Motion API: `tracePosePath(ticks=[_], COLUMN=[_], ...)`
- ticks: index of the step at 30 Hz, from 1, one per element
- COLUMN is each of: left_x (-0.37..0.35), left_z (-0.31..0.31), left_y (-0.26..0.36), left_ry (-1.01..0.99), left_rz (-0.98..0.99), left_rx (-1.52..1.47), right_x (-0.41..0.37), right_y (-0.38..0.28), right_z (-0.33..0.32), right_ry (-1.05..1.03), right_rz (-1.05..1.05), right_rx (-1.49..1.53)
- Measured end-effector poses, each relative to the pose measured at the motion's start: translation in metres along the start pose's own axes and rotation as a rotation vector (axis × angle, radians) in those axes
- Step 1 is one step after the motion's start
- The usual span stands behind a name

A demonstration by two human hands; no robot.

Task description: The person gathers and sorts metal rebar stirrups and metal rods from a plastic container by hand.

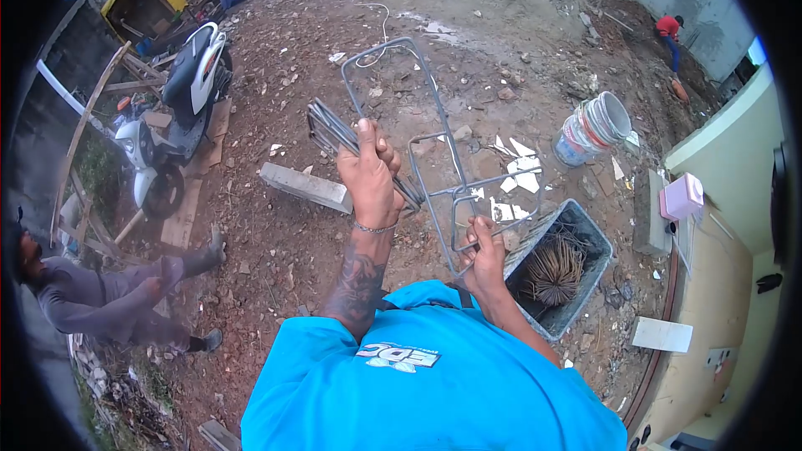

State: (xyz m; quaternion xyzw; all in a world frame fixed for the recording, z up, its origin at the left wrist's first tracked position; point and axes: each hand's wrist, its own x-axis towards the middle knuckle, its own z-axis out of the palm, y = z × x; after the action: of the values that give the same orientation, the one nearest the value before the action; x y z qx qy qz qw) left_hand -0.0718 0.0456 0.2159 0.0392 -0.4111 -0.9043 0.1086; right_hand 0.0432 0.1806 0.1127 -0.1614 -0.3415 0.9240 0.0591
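My left hand [372, 169] is closed around a bundle of grey rebar stirrups [328, 127], whose bent ends stick out on both sides of the fist. My right hand [484, 252] pinches the lower corner of several loose rectangular rebar stirrups [431, 209]. These frames overlap and spread up and to the right, in front of my left hand. Just right of my right hand, a dark plastic tub [595, 296] stands on the ground. Inside it lies a coil of rusty tie wire [553, 271].
Broken white tiles [523, 174] and a concrete post [307, 188] lie on rubble-strewn soil. Stacked buckets [591, 129] stand to the right. A scooter [180, 108] is parked left, near a seated person [117, 296]. Another person [669, 29] bends by the far wall.
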Motion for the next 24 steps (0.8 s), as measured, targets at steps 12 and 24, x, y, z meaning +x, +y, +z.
tracePosePath(ticks=[12,24], left_x=[0.036,0.033], left_z=[-0.022,-0.029], left_y=[0.001,-0.009], left_ry=[0.079,0.093], left_rz=[-0.014,-0.078], left_rx=[-0.114,-0.070], right_x=[-0.001,-0.003], right_y=[-0.021,-0.080], right_z=[-0.044,-0.042], right_ry=[0.015,-0.066], right_rz=[-0.101,-0.013], right_rx=[-0.426,-0.234])
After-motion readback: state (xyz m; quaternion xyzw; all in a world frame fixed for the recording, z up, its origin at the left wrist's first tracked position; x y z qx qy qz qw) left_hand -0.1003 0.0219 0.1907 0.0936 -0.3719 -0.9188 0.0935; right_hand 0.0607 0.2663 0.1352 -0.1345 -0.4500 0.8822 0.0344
